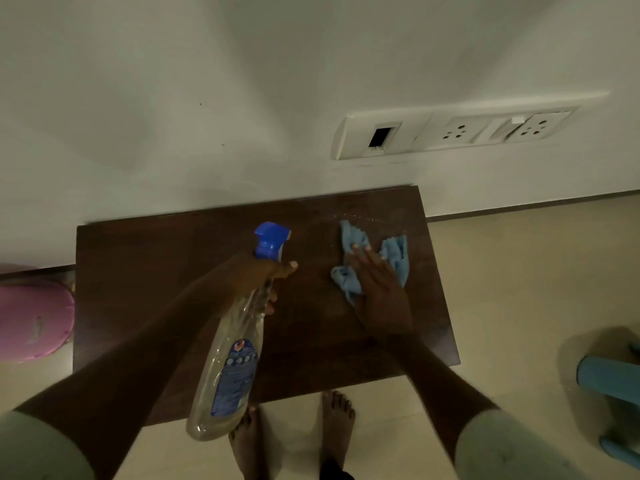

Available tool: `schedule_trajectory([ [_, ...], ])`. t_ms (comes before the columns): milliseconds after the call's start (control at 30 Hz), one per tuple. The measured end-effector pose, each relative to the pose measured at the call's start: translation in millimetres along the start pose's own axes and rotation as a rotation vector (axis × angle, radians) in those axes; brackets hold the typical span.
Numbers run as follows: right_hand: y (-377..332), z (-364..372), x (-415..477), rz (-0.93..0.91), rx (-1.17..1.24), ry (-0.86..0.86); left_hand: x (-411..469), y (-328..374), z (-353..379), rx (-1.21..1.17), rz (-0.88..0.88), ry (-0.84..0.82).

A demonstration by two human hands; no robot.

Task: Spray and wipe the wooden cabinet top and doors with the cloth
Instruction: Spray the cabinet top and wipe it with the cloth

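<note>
The dark wooden cabinet top (145, 271) stands against the white wall. My left hand (266, 275) grips the neck of a clear spray bottle (228, 368) with a blue trigger head that points toward the far right of the top. My right hand (381, 289) lies flat on a crumpled blue cloth (394, 251), pressing it onto the right half of the top. Small droplets glint on the wood just beyond the cloth. The cabinet doors are out of sight below the top.
A white socket panel (450, 131) is on the wall above the cabinet. A pink round object (34, 317) sits on the floor at left, and a blue plastic stool (613, 379) at right. My bare feet (291, 438) stand on pale tiles in front.
</note>
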State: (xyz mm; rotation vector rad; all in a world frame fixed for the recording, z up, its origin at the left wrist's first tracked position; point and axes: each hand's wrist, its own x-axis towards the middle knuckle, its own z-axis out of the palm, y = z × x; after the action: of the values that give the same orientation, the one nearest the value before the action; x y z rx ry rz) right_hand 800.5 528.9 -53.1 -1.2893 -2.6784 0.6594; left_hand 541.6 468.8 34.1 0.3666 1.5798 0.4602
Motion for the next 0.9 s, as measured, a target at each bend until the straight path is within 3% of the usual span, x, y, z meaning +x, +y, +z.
schedule_trajectory([
  [100,15,-14,30,0.289,0.049,0.188,-3,0,-10,0.007,-0.003,0.015],
  [167,-4,-8,43,0.332,0.023,0.170,-3,0,-12,0.009,-0.001,0.011],
  [200,-18,-2,47,0.278,0.023,0.121,-3,1,-11,0.008,0.000,0.004],
  [300,-59,16,47,-0.111,0.089,0.020,1,5,-8,-0.012,0.032,0.022],
  [400,-63,19,62,-0.366,0.064,-0.051,3,9,-7,-0.003,0.037,0.038],
  [567,5,-20,109,-0.239,-0.176,0.078,6,8,-10,-0.016,0.007,0.051],
  [633,19,-30,107,-0.175,-0.134,0.173,6,7,-13,-0.008,-0.027,0.053],
  [767,-48,3,104,0.221,0.132,0.215,3,8,-9,-0.015,-0.022,0.056],
  [900,-93,26,91,-0.166,0.217,0.100,2,9,-6,-0.033,-0.001,0.061],
])
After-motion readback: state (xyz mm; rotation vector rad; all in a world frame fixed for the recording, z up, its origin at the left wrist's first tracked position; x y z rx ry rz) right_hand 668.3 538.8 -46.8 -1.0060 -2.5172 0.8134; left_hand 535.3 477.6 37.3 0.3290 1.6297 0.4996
